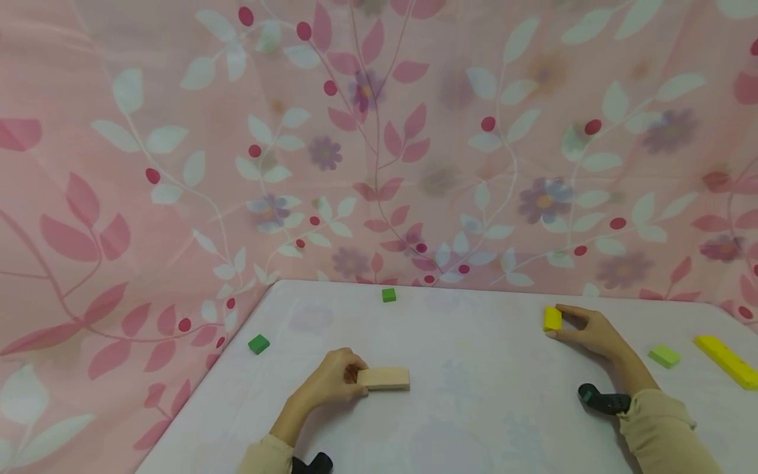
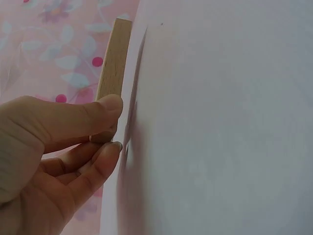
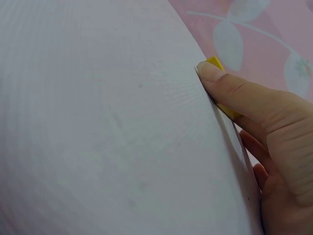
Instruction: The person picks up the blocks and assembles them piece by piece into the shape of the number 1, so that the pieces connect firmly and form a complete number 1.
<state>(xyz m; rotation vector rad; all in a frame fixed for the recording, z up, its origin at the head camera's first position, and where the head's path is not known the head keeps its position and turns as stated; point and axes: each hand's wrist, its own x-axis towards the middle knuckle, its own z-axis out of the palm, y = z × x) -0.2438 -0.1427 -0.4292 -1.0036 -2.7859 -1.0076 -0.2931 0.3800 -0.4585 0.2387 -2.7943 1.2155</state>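
Note:
My left hand [image 1: 333, 378] pinches one end of a plain wooden block [image 1: 385, 378] between thumb and fingers; the block's free end points right in the head view. In the left wrist view the wooden block [image 2: 116, 58] stretches away from the thumb, close over the white tabletop, with a thin shadow beside it. Farther back on the right, my right hand [image 1: 592, 334] holds a small yellow block [image 1: 553, 319] between thumb and fingers. The right wrist view shows the yellow block [image 3: 229, 111] mostly covered by the thumb, near the table surface.
On the white table [image 1: 462, 421] lie a green block [image 1: 388, 295] at the back edge and a darker green one [image 1: 258, 344] at the left. A light green block [image 1: 664, 356] and a long yellow block [image 1: 727, 362] lie to the right. A flowered curtain [image 1: 438, 164] hangs behind.

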